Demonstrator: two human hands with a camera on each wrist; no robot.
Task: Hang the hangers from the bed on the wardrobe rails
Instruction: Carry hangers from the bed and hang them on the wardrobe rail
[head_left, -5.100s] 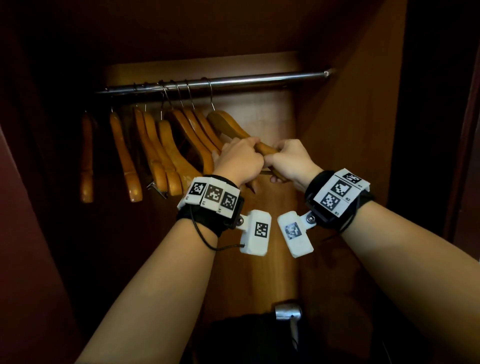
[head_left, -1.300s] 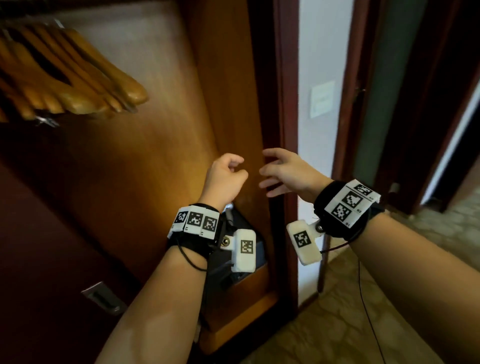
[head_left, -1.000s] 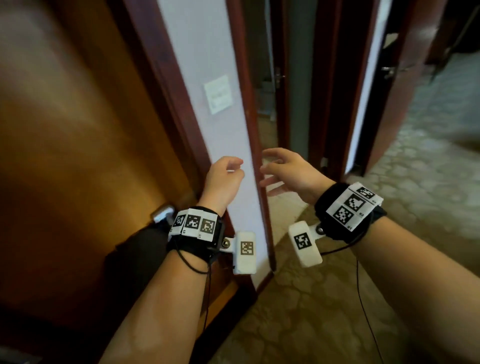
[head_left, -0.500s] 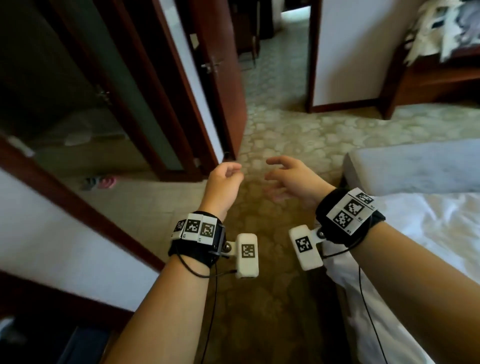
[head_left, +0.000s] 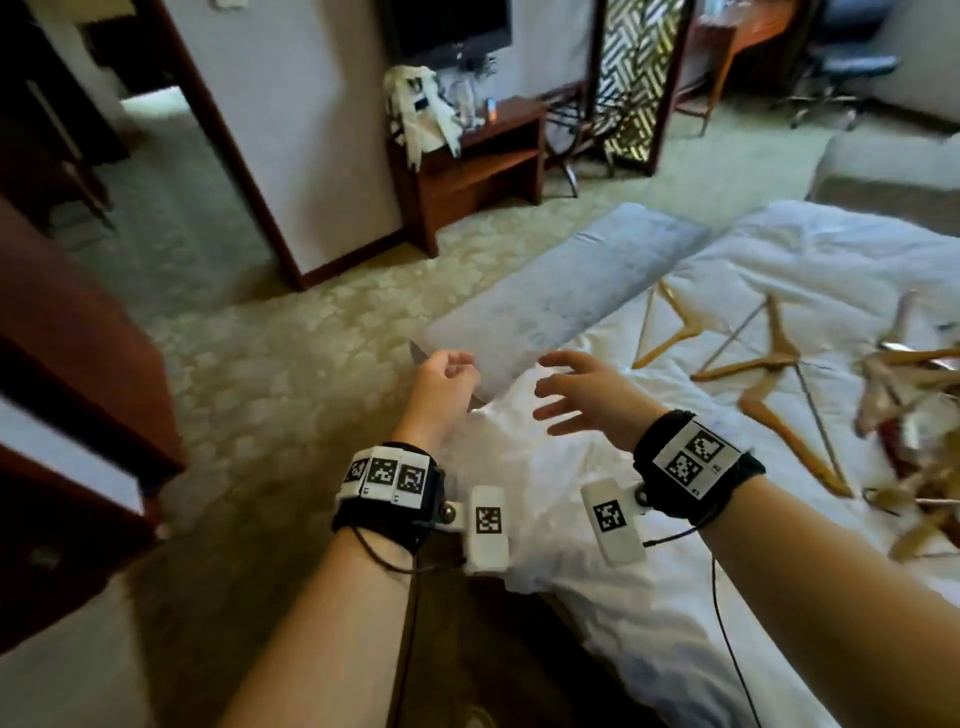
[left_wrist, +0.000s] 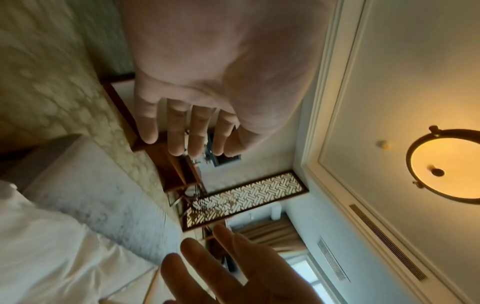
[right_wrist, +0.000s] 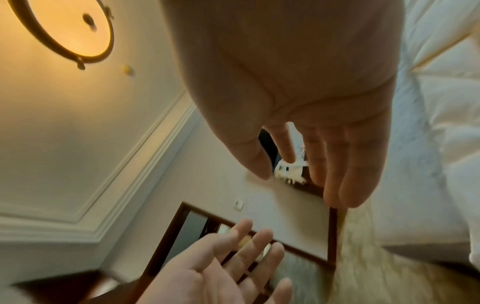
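Both hands empty: ur L hand (head_left: 441, 387) loosely curled, R hand (head_left: 582, 395) fingers spread, over bed (head_left: 597, 597) corner | hangers (head_left: 769, 358) lie on bed to ur right, apart from hands | step: fetching next hanger | next: reach right, grab one by neck, carry to wardrobe rail (not in view).

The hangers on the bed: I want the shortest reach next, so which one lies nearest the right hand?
The leftmost hanger, by the grey bench. It lies closest to the right hand; the others sit farther right, ending in a tangled pile.
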